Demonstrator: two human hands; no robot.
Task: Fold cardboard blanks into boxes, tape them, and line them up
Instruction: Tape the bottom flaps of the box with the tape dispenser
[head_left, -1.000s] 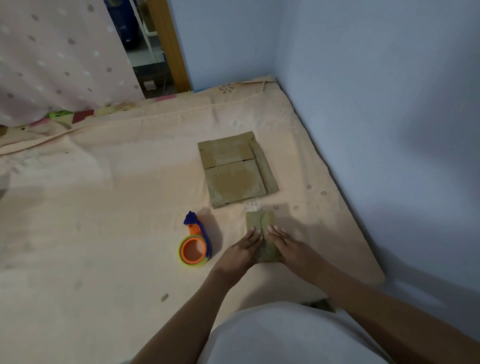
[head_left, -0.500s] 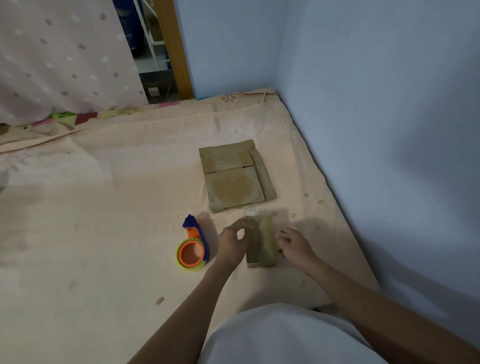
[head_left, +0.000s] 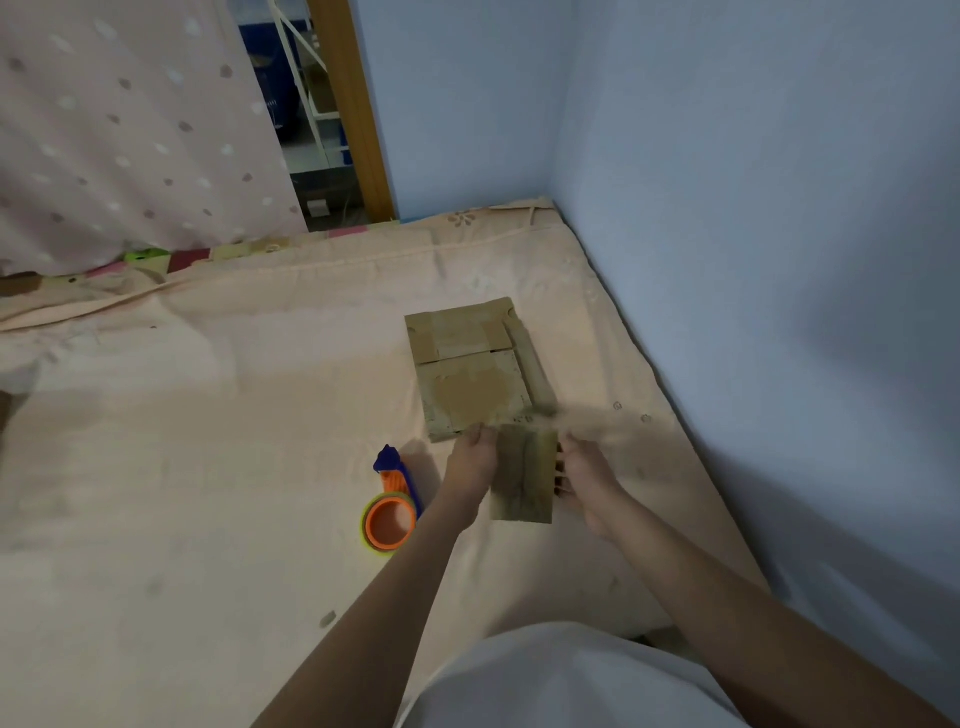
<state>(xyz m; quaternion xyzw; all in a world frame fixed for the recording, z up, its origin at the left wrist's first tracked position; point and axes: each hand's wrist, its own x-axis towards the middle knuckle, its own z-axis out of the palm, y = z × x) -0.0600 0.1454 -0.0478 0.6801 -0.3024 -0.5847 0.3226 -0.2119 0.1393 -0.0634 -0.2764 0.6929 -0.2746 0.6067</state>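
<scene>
On the peach bedsheet (head_left: 208, 467), beside the blue wall (head_left: 753, 260), the flat stack of cardboard blanks (head_left: 470, 371) lies as the landmark. Just nearer than the stack, both forearms reach forward, holding a small cardboard piece (head_left: 522, 478) between them: the left hand (head_left: 470, 462) grips its left edge, the right hand (head_left: 584, 470) curls round its right edge. Left of the piece sits an orange tape dispenser (head_left: 392, 512).
</scene>
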